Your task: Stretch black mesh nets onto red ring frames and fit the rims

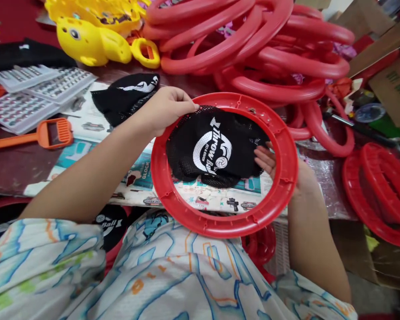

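A red plastic ring (280,195) is held tilted above the table in front of me. A black mesh net (213,151) with a white "Throw Ball" print lies across its upper opening. My left hand (165,109) is closed at the ring's upper left rim, pinching the net's edge against it. My right hand (270,162) reaches from behind the ring's right side, its fingers curled onto the net's right edge while the palm backs the rim.
A heap of red rings (253,49) fills the back. Yellow plastic toy parts (93,40) lie back left. Another black net (126,95), trays of small parts (26,95) and an orange tool (50,133) sit left. More red rings (380,191) and cardboard boxes (390,84) stand right.
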Motion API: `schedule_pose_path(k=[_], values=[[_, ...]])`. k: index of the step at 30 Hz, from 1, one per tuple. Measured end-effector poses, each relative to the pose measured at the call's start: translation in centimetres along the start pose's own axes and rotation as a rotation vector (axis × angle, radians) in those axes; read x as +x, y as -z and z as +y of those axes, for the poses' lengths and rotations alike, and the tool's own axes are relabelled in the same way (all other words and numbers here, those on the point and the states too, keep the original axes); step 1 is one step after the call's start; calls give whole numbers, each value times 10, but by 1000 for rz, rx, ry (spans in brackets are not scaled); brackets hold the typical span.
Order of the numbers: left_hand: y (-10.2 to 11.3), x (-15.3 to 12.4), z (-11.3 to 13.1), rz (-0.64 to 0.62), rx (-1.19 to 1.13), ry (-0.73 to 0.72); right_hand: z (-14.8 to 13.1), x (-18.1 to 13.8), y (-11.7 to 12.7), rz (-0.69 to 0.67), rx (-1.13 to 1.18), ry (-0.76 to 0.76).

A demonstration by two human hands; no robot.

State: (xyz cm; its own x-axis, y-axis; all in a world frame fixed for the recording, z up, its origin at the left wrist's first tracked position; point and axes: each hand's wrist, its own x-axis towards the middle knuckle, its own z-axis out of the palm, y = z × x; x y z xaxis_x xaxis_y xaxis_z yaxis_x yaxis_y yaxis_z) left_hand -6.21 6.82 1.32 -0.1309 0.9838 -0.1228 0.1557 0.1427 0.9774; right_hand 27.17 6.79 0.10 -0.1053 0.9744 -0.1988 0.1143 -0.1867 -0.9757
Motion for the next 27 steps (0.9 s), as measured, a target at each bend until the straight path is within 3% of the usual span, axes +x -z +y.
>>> schedule_pose_path(k=[4, 6, 7, 10, 12, 15, 19, 23, 27], values=[[-2, 9, -16, 32, 22, 11, -10, 6, 8, 385, -222, 421], [-2, 11, -20, 32, 85, 40, -20, 0, -10, 414, -420, 585], [-2, 12, -21, 27, 134, 50, -26, -2, -24, 339, -539, 623], [2, 15, -21, 0, 315, 45, -40, 2, -72, -85, -998, 572], [6, 20, -19, -36, 406, 32, -43, 15, -99, -178, -1169, 499], [11, 28, -16, -105, 465, 9, -40, 39, -122, -203, -1359, 378], [10, 41, -16, -132, 489, -81, -35, 52, -131, -188, -1447, 299], [2, 55, -21, -230, 398, -260, -36, 45, -131, -156, -1402, 298], [-3, 64, -27, -325, 363, -319, -44, 39, -127, -127, -1275, 345]])
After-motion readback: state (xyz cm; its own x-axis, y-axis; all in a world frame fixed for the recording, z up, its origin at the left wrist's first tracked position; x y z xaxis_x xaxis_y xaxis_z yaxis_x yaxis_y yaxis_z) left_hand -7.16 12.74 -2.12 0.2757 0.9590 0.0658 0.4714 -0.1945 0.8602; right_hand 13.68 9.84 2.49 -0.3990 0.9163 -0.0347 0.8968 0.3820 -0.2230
